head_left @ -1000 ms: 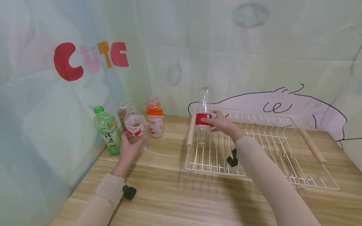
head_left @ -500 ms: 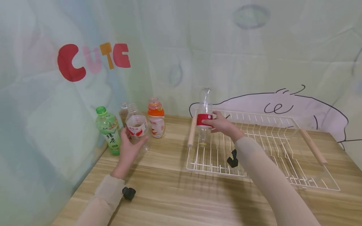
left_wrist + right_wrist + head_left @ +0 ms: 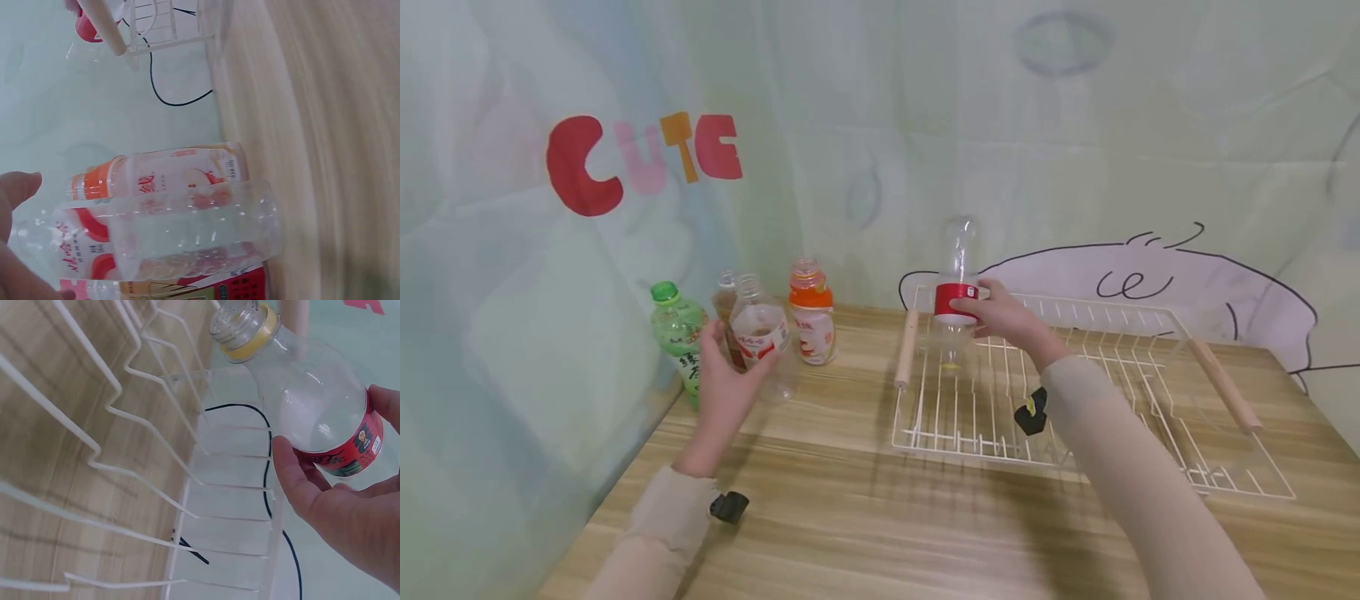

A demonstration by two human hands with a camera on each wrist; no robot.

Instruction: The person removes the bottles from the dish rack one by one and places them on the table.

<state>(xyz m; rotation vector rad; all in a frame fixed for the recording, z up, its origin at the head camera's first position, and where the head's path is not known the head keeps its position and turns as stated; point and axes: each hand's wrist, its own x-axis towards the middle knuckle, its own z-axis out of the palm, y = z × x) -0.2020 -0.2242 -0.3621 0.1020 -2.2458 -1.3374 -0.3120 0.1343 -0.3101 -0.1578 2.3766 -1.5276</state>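
My right hand [image 3: 1011, 318] grips a clear plastic bottle [image 3: 957, 303] by its red label and holds it upside down above the left part of a white wire dish rack [image 3: 958, 456]. In the right wrist view, the bottle's uncapped mouth and yellow neck ring [image 3: 257, 339] hang close to the wires. At the left, my left hand [image 3: 721, 396] is spread beside an upright clear bottle [image 3: 760, 340] with a white and red label. In the left wrist view its thumb [image 3: 20, 186] stands apart from this clear bottle [image 3: 187, 234].
Around the left hand stand a green tea bottle [image 3: 676, 321], an orange-topped bottle [image 3: 812, 321] and a brownish bottle [image 3: 725, 300], the last partly hidden. Wooden handles [image 3: 1221, 383] flank the rack. Fabric hangings [image 3: 850, 125] enclose the wooden table [image 3: 820, 508] behind and at left.
My right hand has raised the red-labelled bottle and shifted it slightly right. My left hand has loosened from the white-labelled bottle and drawn back a little to the left.
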